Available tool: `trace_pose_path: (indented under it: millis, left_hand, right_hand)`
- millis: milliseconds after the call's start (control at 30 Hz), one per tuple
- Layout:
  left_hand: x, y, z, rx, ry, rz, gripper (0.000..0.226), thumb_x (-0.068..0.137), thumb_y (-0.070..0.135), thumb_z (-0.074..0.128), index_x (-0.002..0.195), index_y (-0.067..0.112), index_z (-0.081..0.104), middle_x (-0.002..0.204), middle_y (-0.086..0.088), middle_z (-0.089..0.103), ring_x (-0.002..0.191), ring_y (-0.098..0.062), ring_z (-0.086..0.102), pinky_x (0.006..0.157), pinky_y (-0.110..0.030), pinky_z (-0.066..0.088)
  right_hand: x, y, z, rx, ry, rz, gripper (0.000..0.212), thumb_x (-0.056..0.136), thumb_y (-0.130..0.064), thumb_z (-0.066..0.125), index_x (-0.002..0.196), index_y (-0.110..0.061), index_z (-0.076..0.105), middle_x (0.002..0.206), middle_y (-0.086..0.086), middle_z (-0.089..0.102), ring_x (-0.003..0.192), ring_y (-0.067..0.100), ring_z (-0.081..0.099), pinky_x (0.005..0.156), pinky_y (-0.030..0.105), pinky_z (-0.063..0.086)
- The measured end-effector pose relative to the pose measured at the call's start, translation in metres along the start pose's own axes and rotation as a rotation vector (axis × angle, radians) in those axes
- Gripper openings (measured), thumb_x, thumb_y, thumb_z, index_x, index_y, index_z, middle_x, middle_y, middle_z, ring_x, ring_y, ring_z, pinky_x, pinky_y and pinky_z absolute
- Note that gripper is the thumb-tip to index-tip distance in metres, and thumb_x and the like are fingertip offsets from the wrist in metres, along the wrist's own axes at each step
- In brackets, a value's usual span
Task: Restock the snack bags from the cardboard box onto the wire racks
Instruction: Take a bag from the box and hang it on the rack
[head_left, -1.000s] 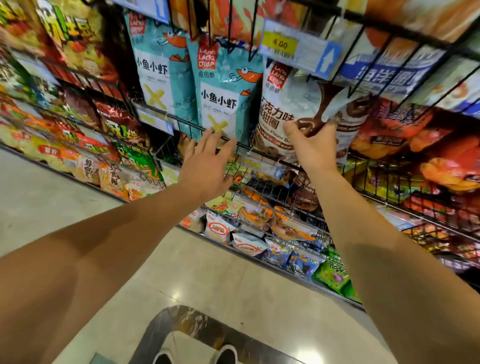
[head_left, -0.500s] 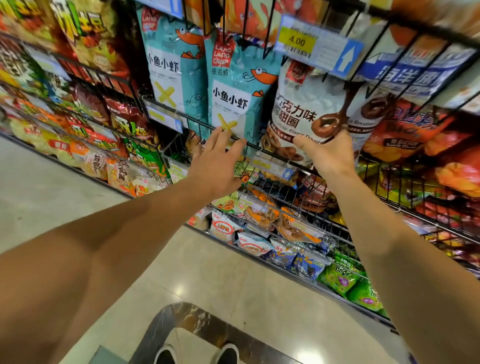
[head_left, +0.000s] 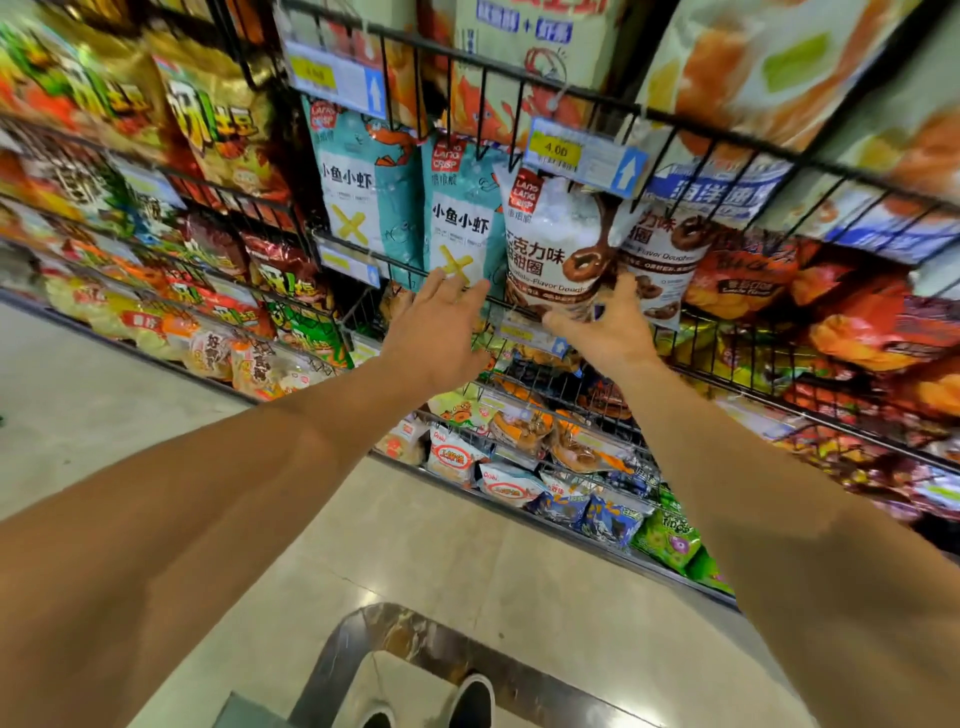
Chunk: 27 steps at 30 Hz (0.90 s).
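Observation:
A white chocolate-doughnut snack bag (head_left: 556, 244) stands upright in the black wire rack (head_left: 727, 140), just under a yellow 4.00 price tag (head_left: 556, 150). My right hand (head_left: 608, 332) grips the bag's bottom edge, thumb to the left and fingers curled on its front. A second doughnut bag (head_left: 660, 260) stands right behind it. My left hand (head_left: 436, 332) is spread flat, fingertips touching the lower edge of a teal fish-and-shrimp crisp bag (head_left: 462, 218). A twin teal bag (head_left: 358, 197) stands to its left. No cardboard box is clearly in view.
Wire shelves packed with snack bags run left, right, above and below. Small packets (head_left: 504, 483) fill the lowest rack near the floor. Beige floor tiles (head_left: 415, 561) lie underfoot, with a dark marble inlay (head_left: 363, 634) and my shoes (head_left: 467, 701) at the bottom edge.
My right hand has slid from the middle of the doughnut bag down to its bottom edge. The left hand stays at the teal bag's lower edge. My view has tilted up.

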<state>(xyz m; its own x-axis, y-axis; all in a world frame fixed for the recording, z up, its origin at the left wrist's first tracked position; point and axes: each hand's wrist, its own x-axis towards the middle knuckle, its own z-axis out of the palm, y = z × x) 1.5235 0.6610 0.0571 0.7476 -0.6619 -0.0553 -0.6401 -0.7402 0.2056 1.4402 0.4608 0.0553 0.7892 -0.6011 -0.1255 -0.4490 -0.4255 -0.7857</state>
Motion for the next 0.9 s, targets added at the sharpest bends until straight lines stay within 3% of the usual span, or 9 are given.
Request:
trace_pose_path:
  millis: [100,233,367,533,633,900]
  left_hand:
    - [-0.035,0.009,-0.025,-0.006,0.044,0.071,0.082,0.093,0.046,0.058,0.16,0.023,0.015,0.166,-0.009,0.016,0.154,-0.032,0.006,0.122,-0.055,0.014]
    - [-0.092,0.034,-0.06,-0.046,0.037,0.182,0.079,0.096,0.044,0.058,0.16,0.022,0.016,0.166,-0.008,0.016,0.154,-0.032,0.007,0.122,-0.055,0.013]
    - [-0.156,0.075,-0.084,-0.035,0.053,0.318,0.078,0.096,0.048,0.056,0.16,0.025,0.016,0.167,-0.003,0.013,0.154,-0.027,0.006,0.123,-0.053,0.015]
    - [-0.219,0.139,-0.089,-0.012,0.069,0.508,0.078,0.095,0.054,0.054,0.159,0.026,0.019,0.167,0.0,0.015,0.154,-0.025,0.009,0.124,-0.047,0.014]
    - [-0.253,0.189,-0.079,0.005,0.067,0.649,0.079,0.094,0.056,0.054,0.159,0.024,0.021,0.165,-0.002,0.02,0.153,-0.027,0.014,0.123,-0.047,0.017]
    - [-0.363,0.367,-0.008,-0.023,-0.001,0.929,0.079,0.085,0.054,0.06,0.151,0.015,0.042,0.158,-0.012,0.038,0.147,-0.036,0.031,0.118,-0.053,0.028]
  right_hand:
    - [-0.062,-0.011,-0.017,-0.233,0.021,-0.058,0.108,0.079,-0.054,0.079,0.159,-0.015,0.018,0.162,0.007,0.03,0.148,0.028,0.028,0.12,0.045,0.031]
    - [-0.148,-0.021,-0.048,-0.504,0.054,-0.201,0.098,0.083,-0.054,0.074,0.159,-0.018,0.023,0.158,0.007,0.036,0.147,0.029,0.031,0.12,0.044,0.029]
    - [-0.245,-0.025,-0.084,-0.71,0.065,-0.143,0.091,0.087,-0.058,0.067,0.157,-0.021,0.024,0.161,0.004,0.031,0.15,0.03,0.022,0.122,0.048,0.023]
    - [-0.352,0.002,-0.126,-0.79,0.105,-0.051,0.097,0.085,-0.068,0.062,0.159,-0.022,0.018,0.166,0.003,0.02,0.154,0.029,0.012,0.124,0.049,0.014]
    - [-0.415,0.034,-0.154,-0.81,0.143,0.041,0.096,0.088,-0.064,0.063,0.16,-0.023,0.015,0.167,0.001,0.016,0.155,0.028,0.006,0.125,0.049,0.011]
    - [-0.591,0.163,-0.25,-0.792,0.254,0.271,0.095,0.087,-0.059,0.065,0.16,-0.022,0.016,0.166,0.002,0.017,0.154,0.03,0.007,0.124,0.046,0.011]
